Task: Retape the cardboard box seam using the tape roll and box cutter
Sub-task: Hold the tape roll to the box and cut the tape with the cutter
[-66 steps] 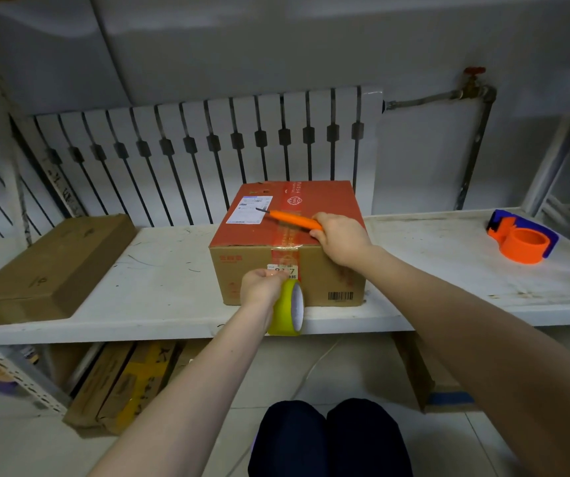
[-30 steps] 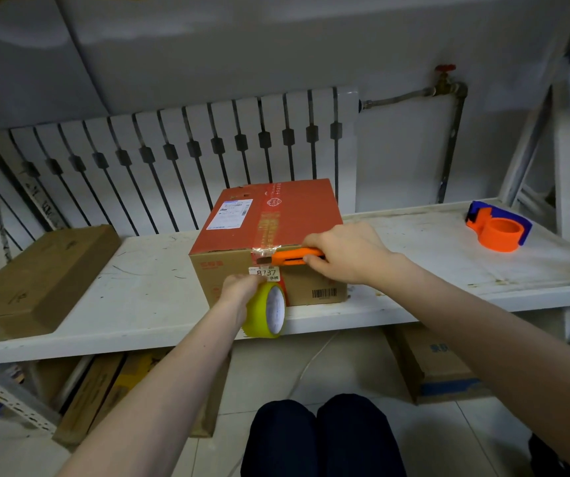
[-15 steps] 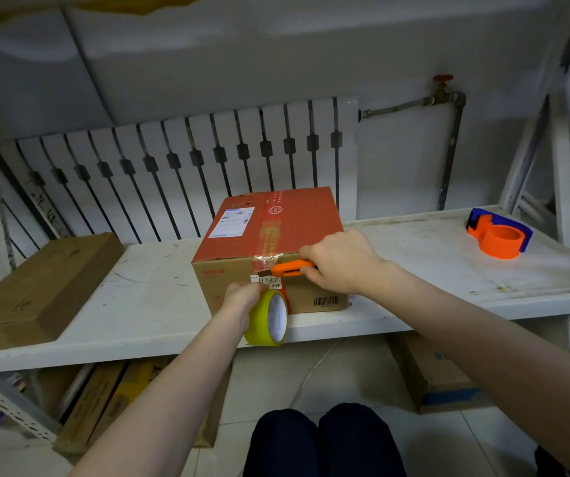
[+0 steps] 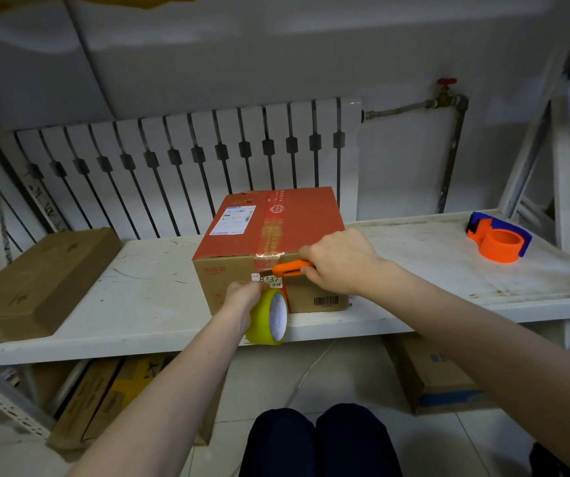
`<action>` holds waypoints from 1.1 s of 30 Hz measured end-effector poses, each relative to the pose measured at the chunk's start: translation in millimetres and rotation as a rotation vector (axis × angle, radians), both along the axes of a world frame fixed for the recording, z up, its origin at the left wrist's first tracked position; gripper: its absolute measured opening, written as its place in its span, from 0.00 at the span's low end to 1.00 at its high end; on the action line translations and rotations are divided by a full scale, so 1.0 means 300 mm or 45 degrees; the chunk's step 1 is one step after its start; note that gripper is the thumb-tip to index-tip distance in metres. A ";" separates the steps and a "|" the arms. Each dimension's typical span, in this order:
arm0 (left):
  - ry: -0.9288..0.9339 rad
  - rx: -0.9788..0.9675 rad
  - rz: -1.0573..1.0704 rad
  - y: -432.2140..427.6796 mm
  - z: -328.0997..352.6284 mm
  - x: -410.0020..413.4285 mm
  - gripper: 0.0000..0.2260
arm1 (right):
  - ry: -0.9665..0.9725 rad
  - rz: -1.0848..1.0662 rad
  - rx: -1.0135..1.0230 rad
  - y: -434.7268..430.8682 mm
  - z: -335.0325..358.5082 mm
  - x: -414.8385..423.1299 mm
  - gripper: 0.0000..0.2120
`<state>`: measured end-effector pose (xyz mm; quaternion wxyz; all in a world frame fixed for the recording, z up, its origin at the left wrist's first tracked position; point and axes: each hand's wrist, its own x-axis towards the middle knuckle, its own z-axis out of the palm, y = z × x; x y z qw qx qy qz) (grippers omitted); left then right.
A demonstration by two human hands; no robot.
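A cardboard box [image 4: 304, 225] with a red top sits on the white shelf [image 4: 145, 304], a strip of clear tape running along its top seam and down the front face. My left hand [image 4: 242, 297] grips a yellow tape roll [image 4: 269, 318] held low against the box's front, at the shelf edge. My right hand [image 4: 338, 266] holds an orange box cutter [image 4: 288, 268] flat against the front face just below the top edge, its tip at the tape strip above the roll.
An orange and blue tape dispenser [image 4: 498, 241] stands at the right end of the shelf. A flat brown box [image 4: 32, 284] lies at the left end. More cartons lie on the floor under the shelf. A white radiator [image 4: 180, 166] is behind the box.
The box cutter came down from the box's top to its front face and sits at the tape above the roll. The left hand has kept the roll against the front.
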<state>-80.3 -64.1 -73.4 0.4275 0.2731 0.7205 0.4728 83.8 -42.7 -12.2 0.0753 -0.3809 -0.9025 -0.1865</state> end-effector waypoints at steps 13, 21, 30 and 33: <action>0.044 -0.025 -0.012 0.005 0.008 -0.002 0.14 | -0.106 -0.089 0.062 -0.017 0.008 -0.041 0.11; 0.046 -0.031 -0.043 0.002 0.019 -0.023 0.15 | -0.100 -0.193 0.038 -0.002 0.012 0.045 0.13; 0.048 -0.072 -0.083 0.023 -0.013 -0.040 0.22 | 0.494 -0.269 -0.100 0.035 0.063 0.086 0.15; 0.068 -0.052 -0.083 -0.003 0.023 -0.021 0.12 | 0.506 -0.362 -0.162 0.082 -0.021 0.031 0.21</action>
